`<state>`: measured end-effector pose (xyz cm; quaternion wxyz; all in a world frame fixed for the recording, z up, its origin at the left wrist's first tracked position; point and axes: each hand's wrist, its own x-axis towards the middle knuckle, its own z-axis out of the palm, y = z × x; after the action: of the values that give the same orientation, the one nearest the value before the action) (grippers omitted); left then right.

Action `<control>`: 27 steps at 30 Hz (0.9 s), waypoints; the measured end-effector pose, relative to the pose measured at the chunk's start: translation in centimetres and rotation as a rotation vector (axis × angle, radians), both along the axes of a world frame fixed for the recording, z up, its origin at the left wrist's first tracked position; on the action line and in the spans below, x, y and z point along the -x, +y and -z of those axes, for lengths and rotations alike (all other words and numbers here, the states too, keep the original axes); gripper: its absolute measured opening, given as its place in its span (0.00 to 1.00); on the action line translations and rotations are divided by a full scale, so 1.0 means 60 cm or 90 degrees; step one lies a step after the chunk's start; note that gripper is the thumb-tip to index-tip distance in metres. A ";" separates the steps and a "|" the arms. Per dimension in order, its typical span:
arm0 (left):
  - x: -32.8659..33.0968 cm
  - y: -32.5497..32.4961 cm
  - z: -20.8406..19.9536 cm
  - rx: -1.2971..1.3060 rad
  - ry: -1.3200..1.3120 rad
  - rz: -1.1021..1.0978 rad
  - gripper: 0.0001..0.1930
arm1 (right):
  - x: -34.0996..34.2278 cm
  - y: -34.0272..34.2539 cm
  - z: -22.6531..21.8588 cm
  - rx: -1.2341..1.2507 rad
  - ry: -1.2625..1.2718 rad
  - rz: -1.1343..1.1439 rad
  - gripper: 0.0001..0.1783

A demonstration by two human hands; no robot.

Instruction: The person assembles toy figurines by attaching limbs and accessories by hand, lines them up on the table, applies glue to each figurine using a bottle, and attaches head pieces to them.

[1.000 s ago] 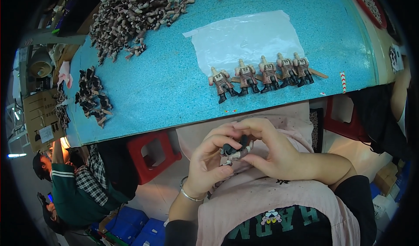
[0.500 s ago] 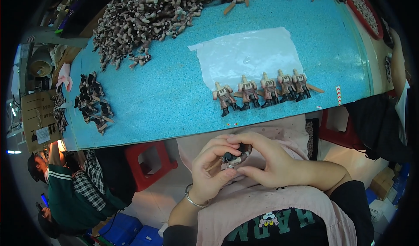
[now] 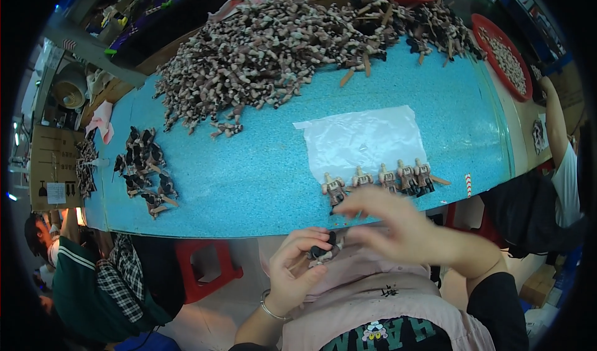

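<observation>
My left hand (image 3: 293,265) is closed around a small figurine (image 3: 328,256) with black and pale parts, just in front of the table edge. My right hand (image 3: 395,226), blurred by motion, is apart from it, fingers stretched toward the table and thumb spread away; nothing shows in it. Its fingers come near a row of several muscular toy figurines (image 3: 388,175) with brown and black lower parts. This row lies along the near edge of a clear plastic sheet (image 3: 364,140), and the hand partly covers some of its figures.
A large heap of figurine parts (image 3: 249,58) covers the back of the blue table (image 3: 249,183). Several dark figurines (image 3: 146,164) form a group at left. A red tray of small pale pieces (image 3: 504,61) stands far right. Red stools (image 3: 202,270) and other people are beside the table.
My right hand has let go of the figurine and moved up toward the row on the table. My left hand still holds the figurine. The view has tilted up, showing more of the heap.
</observation>
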<state>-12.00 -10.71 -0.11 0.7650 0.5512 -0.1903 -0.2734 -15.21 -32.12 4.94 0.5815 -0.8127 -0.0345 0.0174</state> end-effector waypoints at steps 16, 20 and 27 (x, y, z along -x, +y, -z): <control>-0.018 0.061 0.007 -0.004 0.028 -0.060 0.14 | -0.314 -0.002 0.064 0.677 -0.101 0.027 0.11; -0.022 0.056 0.010 -0.010 0.034 -0.028 0.14 | -0.310 -0.035 0.075 0.567 -0.179 0.047 0.09; -0.017 0.053 0.007 -0.012 0.032 -0.034 0.13 | -0.238 -0.095 -0.005 0.154 -0.014 0.121 0.07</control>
<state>-10.95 -7.55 -0.56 0.7711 0.5563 -0.1539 -0.2687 -0.96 -37.82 5.26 0.4776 -0.8767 0.0388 -0.0424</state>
